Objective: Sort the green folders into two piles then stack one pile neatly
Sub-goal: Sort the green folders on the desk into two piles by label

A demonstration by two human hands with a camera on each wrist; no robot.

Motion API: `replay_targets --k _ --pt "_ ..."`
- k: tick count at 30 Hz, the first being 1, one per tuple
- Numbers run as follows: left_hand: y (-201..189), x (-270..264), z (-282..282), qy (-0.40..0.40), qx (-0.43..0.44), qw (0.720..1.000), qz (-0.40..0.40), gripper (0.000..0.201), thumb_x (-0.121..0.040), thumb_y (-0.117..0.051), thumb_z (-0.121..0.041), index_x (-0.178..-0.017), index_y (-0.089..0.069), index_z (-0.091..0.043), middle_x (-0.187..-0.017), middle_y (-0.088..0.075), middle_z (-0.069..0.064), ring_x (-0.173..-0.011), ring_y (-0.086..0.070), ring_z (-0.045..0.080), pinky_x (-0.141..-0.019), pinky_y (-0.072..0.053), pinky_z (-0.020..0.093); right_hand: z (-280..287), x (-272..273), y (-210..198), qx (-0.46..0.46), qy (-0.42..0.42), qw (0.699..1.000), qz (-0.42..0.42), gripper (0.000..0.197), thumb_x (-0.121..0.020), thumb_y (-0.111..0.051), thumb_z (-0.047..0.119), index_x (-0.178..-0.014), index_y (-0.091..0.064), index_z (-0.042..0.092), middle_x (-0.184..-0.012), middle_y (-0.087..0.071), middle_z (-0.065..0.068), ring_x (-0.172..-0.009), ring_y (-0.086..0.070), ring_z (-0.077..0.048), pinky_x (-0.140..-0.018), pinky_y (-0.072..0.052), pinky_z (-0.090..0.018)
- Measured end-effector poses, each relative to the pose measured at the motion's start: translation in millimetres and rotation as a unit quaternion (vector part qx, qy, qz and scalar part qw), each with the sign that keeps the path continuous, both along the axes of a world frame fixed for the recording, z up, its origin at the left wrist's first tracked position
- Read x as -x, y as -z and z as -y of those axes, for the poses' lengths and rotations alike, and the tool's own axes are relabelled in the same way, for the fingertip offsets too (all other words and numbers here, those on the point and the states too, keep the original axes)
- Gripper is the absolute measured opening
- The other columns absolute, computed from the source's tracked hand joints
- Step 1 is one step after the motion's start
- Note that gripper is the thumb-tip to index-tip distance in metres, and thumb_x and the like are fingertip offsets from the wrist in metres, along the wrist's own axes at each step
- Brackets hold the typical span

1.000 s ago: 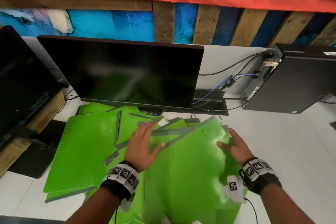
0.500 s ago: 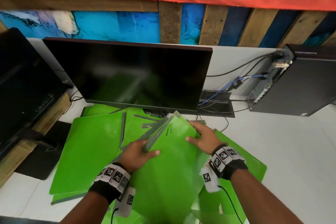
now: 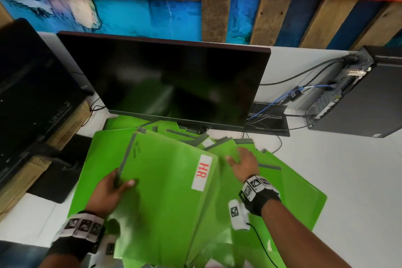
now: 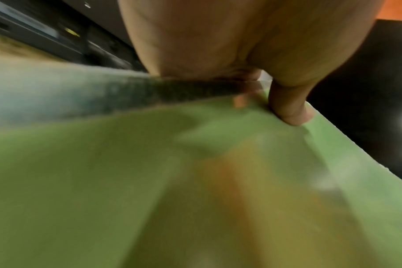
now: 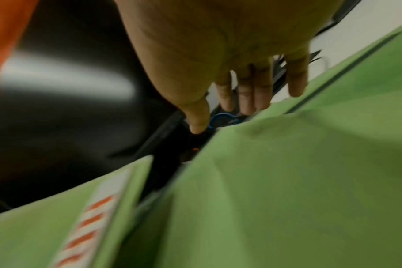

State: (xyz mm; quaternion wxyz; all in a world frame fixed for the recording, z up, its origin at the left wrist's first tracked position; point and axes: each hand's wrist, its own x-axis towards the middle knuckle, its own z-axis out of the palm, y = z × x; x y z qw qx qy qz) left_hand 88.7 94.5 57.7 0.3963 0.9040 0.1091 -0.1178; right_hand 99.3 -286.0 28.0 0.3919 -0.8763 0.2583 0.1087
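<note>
The head view gives the whole layout: a glossy green plastic folder with a grey spine and a white label reading "HR" in red (image 3: 165, 183) is held tilted above a loose spread of other green plastic folders (image 3: 289, 198) on the white tabletop (image 3: 348, 180). The left hand (image 3: 108, 191) grasps it at the grey spine edge, thumb on the top face, the other fingers hidden beneath. The left wrist view adds only a blurred close look: the thumb (image 4: 289, 107) presses on the green cover beside the dark spine. The right hand (image 3: 243, 163) lies with fingers stretched out and relaxed, grasping nothing, over the folders just right of the labelled one. The right wrist view shows those straight fingers (image 5: 248, 98) reaching past a folder's far edge, with the red-striped label (image 5: 92, 223) at lower left; whether the fingertips touch anything cannot be told.

A wide black monitor with a dark screen (image 3: 165, 85) stands directly behind the folders, its lower edge over the farthest ones. A second black screen (image 3: 26, 93) sits at the left on a cardboard box (image 3: 65, 132). A dark grey computer case (image 3: 365, 102) lies at the right, black and blue cables (image 3: 282, 102) running from it.
</note>
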Motion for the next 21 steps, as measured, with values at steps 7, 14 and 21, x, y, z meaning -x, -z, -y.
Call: replay_targets --k 7,14,21 --pt "4.2 17.1 -20.0 -0.042 -0.032 0.998 -0.025 0.055 -0.08 -0.072 -0.031 -0.112 -0.053 0.009 -0.106 -0.059 0.037 -0.101 -0.057 0.05 -0.087 -0.045 0.058 20.7 35.5 32.7 0.04 0.029 0.993 -0.106 0.079 -0.078 -0.067 0.052 -0.14 -0.036 0.014 -0.144 -0.042 -0.012 -0.132 -0.041 -0.032 -0.107 -0.037 -0.043" --pt "1.9 8.8 4.2 0.043 -0.054 0.997 -0.029 0.032 -0.082 -0.069 -0.027 -0.091 -0.053 -0.001 -0.069 -0.054 0.016 -0.066 -0.055 0.031 -0.063 -0.044 0.036 44.8 70.0 29.8 -0.005 0.075 0.989 -0.126 0.043 -0.096 -0.049 0.035 -0.12 -0.061 0.001 -0.125 -0.06 -0.018 -0.115 -0.056 -0.034 -0.095 -0.041 -0.033" --pt "-1.8 -7.1 32.9 0.091 -0.04 0.995 -0.002 0.023 -0.082 -0.07 -0.02 -0.08 -0.05 -0.009 -0.061 -0.044 0.001 -0.059 -0.044 0.018 -0.057 -0.035 0.031 93.1 109.6 47.9 -0.03 0.251 0.955 -0.155 0.072 -0.072 -0.072 0.042 -0.129 -0.051 0.004 -0.132 -0.053 -0.019 -0.114 -0.055 -0.036 -0.1 -0.043 -0.039"
